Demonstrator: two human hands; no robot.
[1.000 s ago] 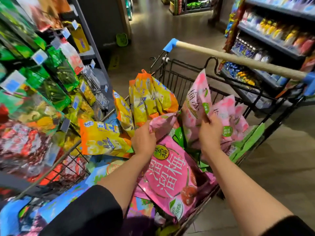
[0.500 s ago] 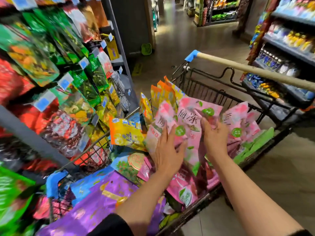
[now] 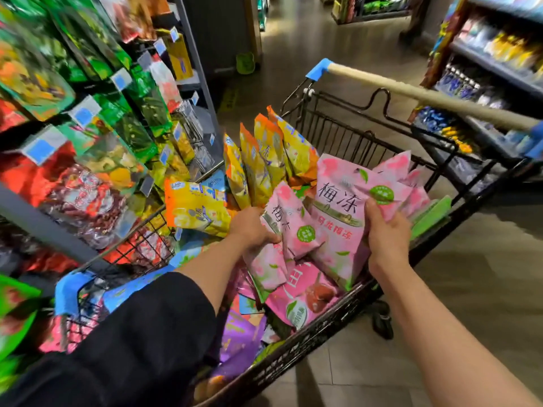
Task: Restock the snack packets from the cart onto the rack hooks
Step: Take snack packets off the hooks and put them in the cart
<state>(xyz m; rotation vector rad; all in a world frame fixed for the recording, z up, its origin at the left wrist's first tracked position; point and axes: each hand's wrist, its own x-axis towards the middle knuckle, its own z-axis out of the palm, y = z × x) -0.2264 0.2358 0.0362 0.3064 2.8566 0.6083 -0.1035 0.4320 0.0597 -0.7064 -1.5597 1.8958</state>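
Both hands' fingers clamp pink packets (image 3: 338, 218) over cart (image 3: 323, 330); left hand (image 3: 249, 227) fingertips hidden.

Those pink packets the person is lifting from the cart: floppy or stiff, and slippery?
Probably floppy: the pink packets bend and crease where the right hand and left hand grip them. Likely light, since each hand holds several at once. Their glossy film may be somewhat slippery.
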